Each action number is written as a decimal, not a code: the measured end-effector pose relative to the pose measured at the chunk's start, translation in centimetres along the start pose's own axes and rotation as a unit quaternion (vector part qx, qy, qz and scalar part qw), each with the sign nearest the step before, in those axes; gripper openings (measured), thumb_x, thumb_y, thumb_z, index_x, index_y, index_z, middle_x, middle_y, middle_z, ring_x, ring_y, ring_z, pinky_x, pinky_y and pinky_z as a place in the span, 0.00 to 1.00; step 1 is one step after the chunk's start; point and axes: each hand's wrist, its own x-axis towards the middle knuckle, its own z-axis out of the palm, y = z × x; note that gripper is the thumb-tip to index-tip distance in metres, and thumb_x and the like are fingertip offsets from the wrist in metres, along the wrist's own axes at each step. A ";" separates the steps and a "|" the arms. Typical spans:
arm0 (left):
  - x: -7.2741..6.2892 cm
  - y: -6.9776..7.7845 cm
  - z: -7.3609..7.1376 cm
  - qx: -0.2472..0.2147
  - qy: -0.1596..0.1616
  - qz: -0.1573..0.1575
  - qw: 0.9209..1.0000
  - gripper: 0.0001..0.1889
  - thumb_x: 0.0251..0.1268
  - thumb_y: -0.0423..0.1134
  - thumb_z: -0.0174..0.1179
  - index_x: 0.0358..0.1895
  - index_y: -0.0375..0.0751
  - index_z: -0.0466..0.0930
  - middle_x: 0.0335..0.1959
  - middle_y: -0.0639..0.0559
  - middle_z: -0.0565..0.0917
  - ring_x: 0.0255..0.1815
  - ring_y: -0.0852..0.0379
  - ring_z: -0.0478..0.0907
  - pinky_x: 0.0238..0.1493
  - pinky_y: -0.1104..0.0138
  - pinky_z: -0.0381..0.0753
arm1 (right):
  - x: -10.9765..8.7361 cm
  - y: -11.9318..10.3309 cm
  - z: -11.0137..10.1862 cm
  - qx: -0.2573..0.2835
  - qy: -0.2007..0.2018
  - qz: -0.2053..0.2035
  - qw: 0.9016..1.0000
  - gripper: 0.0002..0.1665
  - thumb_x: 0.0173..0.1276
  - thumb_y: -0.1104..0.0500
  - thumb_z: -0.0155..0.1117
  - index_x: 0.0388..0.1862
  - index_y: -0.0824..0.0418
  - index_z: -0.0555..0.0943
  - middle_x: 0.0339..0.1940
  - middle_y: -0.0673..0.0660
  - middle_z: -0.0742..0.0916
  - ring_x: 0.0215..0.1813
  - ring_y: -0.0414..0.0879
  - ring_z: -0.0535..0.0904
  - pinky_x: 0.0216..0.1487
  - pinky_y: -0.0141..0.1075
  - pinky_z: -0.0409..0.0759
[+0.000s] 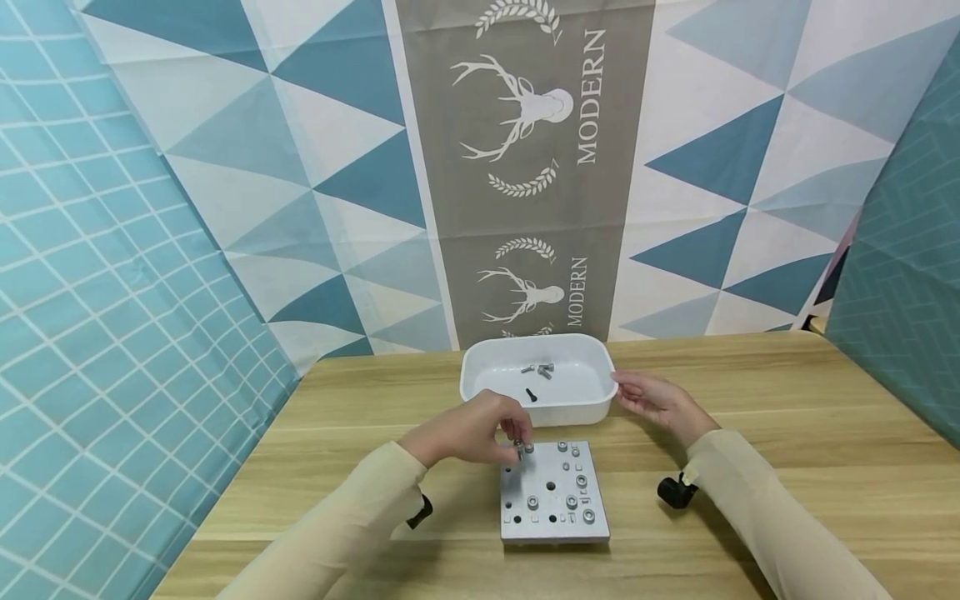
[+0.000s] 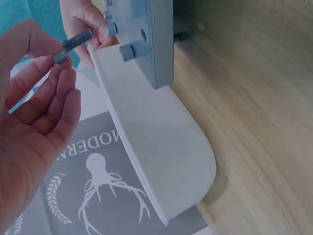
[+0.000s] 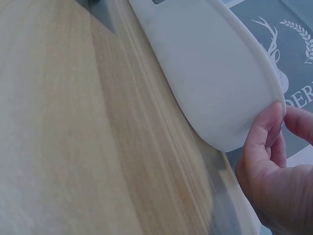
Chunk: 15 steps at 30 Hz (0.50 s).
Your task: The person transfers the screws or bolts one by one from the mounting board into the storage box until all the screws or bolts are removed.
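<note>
Between thumb and fingertips my left hand (image 1: pixel 483 427) pinches a silver socket-head bolt (image 2: pixel 73 45), its threaded end pointing away from the fingers. The hand is over the far left corner of a metal block (image 1: pixel 551 525) with drilled holes and several bolts seated in it. At the right end of a white tray (image 1: pixel 573 414), my right hand (image 3: pixel 274 161) grips the rim between thumb and fingers. Inside the tray lie a few silver bolts (image 1: pixel 545 372) and one black bolt (image 1: pixel 532 395).
The wooden table (image 1: pixel 360 400) carries the tray behind the block. A patterned cloth (image 1: pixel 352 167) hangs along the back, and blue tiled-pattern cloth (image 1: pixel 112 292) lines the left side. Black devices are strapped at both wrists.
</note>
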 end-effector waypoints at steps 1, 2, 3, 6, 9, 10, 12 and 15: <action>0.0 -0.1 -0.1 0.001 0.001 0.000 1.000 0.07 0.46 0.28 0.65 0.32 0.37 0.83 0.29 0.51 0.85 0.32 0.61 0.78 0.38 0.77 0.78 | 0.0 0.0 0.0 -0.002 -0.001 0.000 1.000 0.15 0.73 0.65 0.49 0.30 0.57 0.82 0.28 0.49 0.85 0.33 0.34 0.80 0.39 0.22 0.81; 0.1 -0.1 -0.1 0.000 0.001 0.001 1.000 0.07 0.46 0.28 0.64 0.32 0.37 0.83 0.29 0.51 0.85 0.32 0.60 0.78 0.38 0.77 0.78 | 0.0 0.0 0.0 -0.003 -0.001 0.001 1.000 0.15 0.73 0.65 0.49 0.30 0.57 0.82 0.28 0.48 0.85 0.33 0.34 0.80 0.39 0.22 0.81; 0.1 -0.2 -0.2 0.000 0.001 0.000 1.000 0.07 0.46 0.28 0.64 0.32 0.37 0.84 0.29 0.51 0.85 0.32 0.60 0.79 0.39 0.76 0.79 | 0.0 0.1 0.0 -0.006 -0.001 0.000 1.000 0.14 0.73 0.65 0.49 0.30 0.57 0.81 0.28 0.48 0.85 0.33 0.34 0.80 0.39 0.22 0.81; 0.3 -0.4 -0.4 0.001 0.002 0.004 1.000 0.07 0.46 0.27 0.63 0.32 0.37 0.84 0.29 0.51 0.85 0.32 0.59 0.80 0.39 0.76 0.80 | 0.0 0.1 0.0 -0.011 0.001 -0.002 1.000 0.13 0.73 0.64 0.50 0.31 0.58 0.81 0.29 0.48 0.85 0.33 0.34 0.80 0.39 0.22 0.81; 0.4 -0.6 -0.7 0.002 0.007 0.009 1.000 0.07 0.46 0.27 0.63 0.31 0.38 0.83 0.28 0.52 0.85 0.32 0.60 0.80 0.38 0.77 0.79 | 0.0 0.1 0.1 -0.008 0.001 -0.002 1.000 0.13 0.73 0.64 0.50 0.31 0.58 0.81 0.29 0.48 0.85 0.33 0.34 0.80 0.40 0.23 0.81; 0.5 -0.7 -0.8 0.004 0.009 0.010 1.000 0.07 0.46 0.27 0.63 0.31 0.38 0.83 0.27 0.52 0.85 0.31 0.59 0.80 0.38 0.78 0.79 | 0.0 0.1 0.1 -0.005 0.001 -0.001 1.000 0.13 0.73 0.64 0.50 0.31 0.58 0.81 0.29 0.48 0.85 0.33 0.34 0.80 0.40 0.23 0.81; 0.5 -0.9 -0.9 0.006 0.012 0.010 1.000 0.07 0.46 0.27 0.63 0.31 0.38 0.83 0.27 0.52 0.85 0.31 0.59 0.80 0.37 0.78 0.78 | -0.1 0.1 0.0 -0.001 -0.001 -0.001 1.000 0.13 0.73 0.64 0.50 0.31 0.58 0.81 0.29 0.48 0.85 0.33 0.34 0.80 0.40 0.23 0.81; 0.6 -1.1 -1.2 0.006 0.012 0.004 1.000 0.07 0.46 0.27 0.62 0.31 0.39 0.82 0.27 0.52 0.84 0.31 0.57 0.80 0.37 0.78 0.78 | -0.1 0.1 0.0 -0.001 -0.003 -0.001 1.000 0.13 0.73 0.64 0.50 0.32 0.58 0.81 0.30 0.48 0.85 0.34 0.34 0.80 0.40 0.23 0.81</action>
